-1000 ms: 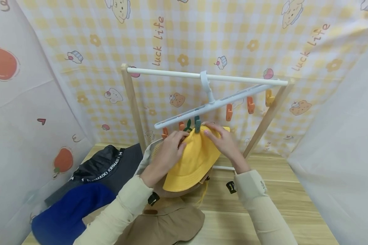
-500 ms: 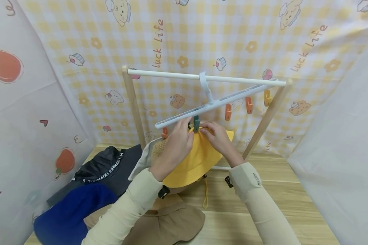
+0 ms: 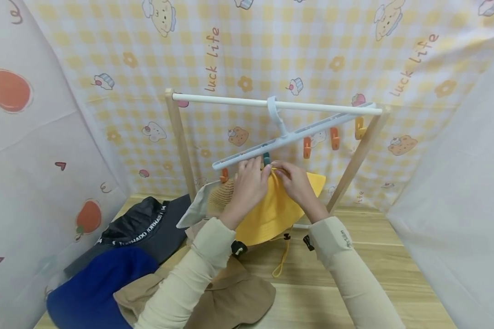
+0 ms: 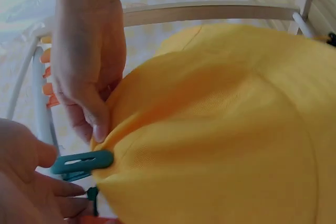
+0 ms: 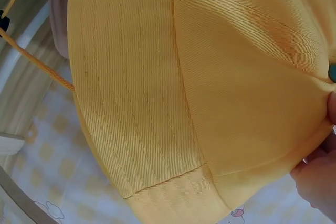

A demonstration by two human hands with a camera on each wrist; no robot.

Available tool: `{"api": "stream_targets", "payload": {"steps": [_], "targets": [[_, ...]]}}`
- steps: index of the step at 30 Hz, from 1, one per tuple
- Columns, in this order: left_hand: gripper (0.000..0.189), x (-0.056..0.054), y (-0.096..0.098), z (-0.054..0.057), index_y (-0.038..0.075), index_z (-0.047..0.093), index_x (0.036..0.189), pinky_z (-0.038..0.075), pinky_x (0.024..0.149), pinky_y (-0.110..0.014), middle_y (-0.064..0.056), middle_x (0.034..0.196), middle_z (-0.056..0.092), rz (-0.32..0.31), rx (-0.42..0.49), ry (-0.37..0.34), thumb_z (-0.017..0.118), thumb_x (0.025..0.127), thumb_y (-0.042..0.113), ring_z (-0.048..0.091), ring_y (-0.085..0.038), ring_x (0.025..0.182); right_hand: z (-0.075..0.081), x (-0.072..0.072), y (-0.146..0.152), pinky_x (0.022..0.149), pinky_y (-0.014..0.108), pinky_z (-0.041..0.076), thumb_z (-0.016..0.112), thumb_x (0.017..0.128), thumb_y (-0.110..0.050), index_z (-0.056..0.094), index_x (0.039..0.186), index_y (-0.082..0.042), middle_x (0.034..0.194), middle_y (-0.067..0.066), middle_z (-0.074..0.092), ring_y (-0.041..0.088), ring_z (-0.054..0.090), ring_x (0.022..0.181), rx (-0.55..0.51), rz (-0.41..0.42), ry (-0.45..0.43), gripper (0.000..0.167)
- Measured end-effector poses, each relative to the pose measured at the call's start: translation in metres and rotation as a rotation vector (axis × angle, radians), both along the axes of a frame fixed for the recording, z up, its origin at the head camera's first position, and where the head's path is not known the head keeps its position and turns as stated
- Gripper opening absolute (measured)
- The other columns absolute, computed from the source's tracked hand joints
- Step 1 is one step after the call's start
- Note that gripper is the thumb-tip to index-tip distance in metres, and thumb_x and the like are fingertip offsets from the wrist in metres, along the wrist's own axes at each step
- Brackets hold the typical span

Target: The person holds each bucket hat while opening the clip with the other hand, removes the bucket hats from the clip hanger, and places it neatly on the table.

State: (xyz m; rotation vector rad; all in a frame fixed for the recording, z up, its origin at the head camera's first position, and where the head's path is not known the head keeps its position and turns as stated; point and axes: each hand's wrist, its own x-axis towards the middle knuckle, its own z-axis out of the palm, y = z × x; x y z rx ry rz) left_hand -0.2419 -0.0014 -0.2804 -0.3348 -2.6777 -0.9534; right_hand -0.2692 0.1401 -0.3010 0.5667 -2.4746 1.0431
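A yellow bucket hat [image 3: 267,214] hangs from a teal clip [image 3: 266,158] under the pale blue hanger [image 3: 286,137]. The clip [image 4: 81,162] bites the gathered crown tip in the left wrist view. My right hand [image 3: 296,183] pinches the crown cloth right beside the clip, thumb [image 4: 100,132] on the near side. On the other side, my left hand [image 3: 251,185] has its thumb close to the clip's outer end and its fingers extended beneath. A yellow cord [image 3: 286,260] with a black toggle dangles from the hat.
Behind the yellow hat hang a straw hat [image 3: 220,198] and a light grey hat [image 3: 195,208]. Orange clips [image 3: 307,147] line the hanger's right side. A wooden-legged rack [image 3: 179,141] carries it. Dark [image 3: 148,219], blue [image 3: 103,283] and brown hats [image 3: 234,292] lie at left and front.
The yellow hat has shifted slightly right and up, its brim swinging outward. My left hand has moved right and up to the clip; my right hand stays pinched near it.
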Motion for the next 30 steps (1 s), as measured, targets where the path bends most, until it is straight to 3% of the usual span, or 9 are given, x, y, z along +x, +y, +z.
{"api": "stream_targets", "payload": {"steps": [5, 9, 12, 15, 19, 23, 27, 30], "targets": [[0.040, -0.009, 0.008, -0.006, 0.007, 0.050, 0.130, 0.038, 0.097, -0.049, -0.010, 0.132, 0.054, 0.069, 0.074, 0.100, 0.034, 0.102, 0.030, 0.038, -0.032, 0.127, 0.000, -0.003, -0.002, 0.090, 0.041, 0.049, 0.055, 0.092, -0.005, 0.065, 0.111, 0.002, 0.115, 0.018, 0.065, 0.031, 0.061, 0.107, 0.000, -0.012, -0.001, 0.022], [0.029, -0.015, 0.008, -0.005, 0.010, 0.060, 0.098, 0.048, 0.076, -0.040, -0.006, 0.097, 0.065, 0.108, 0.017, 0.207, 0.039, 0.101, 0.029, 0.056, -0.027, 0.100, 0.001, -0.003, -0.001, 0.090, 0.042, 0.049, 0.054, 0.092, -0.004, 0.063, 0.113, 0.003, 0.115, 0.019, 0.064, 0.032, 0.060, 0.108, -0.015, -0.027, -0.022, 0.023], [0.033, -0.018, 0.005, -0.002, 0.012, 0.051, 0.073, 0.043, 0.054, -0.032, -0.003, 0.066, 0.053, 0.112, -0.031, 0.270, 0.043, 0.099, 0.032, 0.054, -0.022, 0.066, 0.002, -0.004, 0.000, 0.090, 0.042, 0.049, 0.054, 0.092, -0.003, 0.063, 0.114, 0.004, 0.117, 0.019, 0.063, 0.032, 0.059, 0.109, -0.028, -0.036, -0.039, 0.024], [0.040, -0.019, 0.004, 0.002, 0.014, 0.043, 0.064, 0.032, 0.047, -0.027, -0.001, 0.055, 0.038, 0.104, 0.008, 0.253, 0.046, 0.098, 0.035, 0.042, -0.018, 0.052, 0.003, -0.004, 0.001, 0.091, 0.042, 0.049, 0.054, 0.092, -0.004, 0.062, 0.114, 0.004, 0.118, 0.019, 0.062, 0.032, 0.058, 0.110, -0.031, -0.033, -0.048, 0.025], [0.043, -0.021, 0.004, 0.005, 0.015, 0.045, 0.060, 0.029, 0.050, -0.024, 0.001, 0.053, 0.036, 0.109, 0.129, 0.191, 0.049, 0.096, 0.037, 0.041, -0.016, 0.052, 0.002, -0.005, 0.002, 0.091, 0.042, 0.048, 0.053, 0.093, -0.005, 0.063, 0.115, 0.002, 0.119, 0.018, 0.062, 0.031, 0.058, 0.111, -0.022, -0.030, -0.054, 0.024], [0.043, -0.023, 0.003, 0.004, 0.016, 0.055, 0.056, 0.028, 0.052, -0.025, 0.001, 0.049, 0.041, 0.142, 0.198, 0.203, 0.056, 0.092, 0.038, 0.041, -0.016, 0.051, 0.001, -0.006, 0.001, 0.091, 0.042, 0.048, 0.054, 0.093, -0.005, 0.065, 0.111, 0.001, 0.118, 0.017, 0.063, 0.031, 0.058, 0.110, -0.016, -0.030, -0.045, 0.022], [0.028, -0.025, -0.001, 0.005, 0.022, 0.077, 0.075, 0.036, 0.056, -0.028, 0.001, 0.059, 0.064, 0.187, 0.206, 0.199, 0.061, 0.088, 0.041, 0.048, -0.017, 0.053, 0.000, -0.006, -0.002, 0.088, 0.041, 0.049, 0.055, 0.092, -0.005, 0.066, 0.108, 0.000, 0.117, 0.017, 0.064, 0.031, 0.060, 0.108, -0.012, -0.038, -0.048, 0.020], [0.023, -0.026, -0.004, 0.006, 0.025, 0.077, 0.090, 0.039, 0.056, -0.031, -0.001, 0.067, 0.070, 0.203, 0.201, 0.174, 0.061, 0.088, 0.042, 0.051, -0.020, 0.052, 0.001, -0.004, -0.005, 0.085, 0.041, 0.050, 0.055, 0.092, -0.006, 0.067, 0.107, 0.000, 0.114, 0.016, 0.065, 0.031, 0.061, 0.105, 0.000, -0.057, -0.051, 0.019]]}}
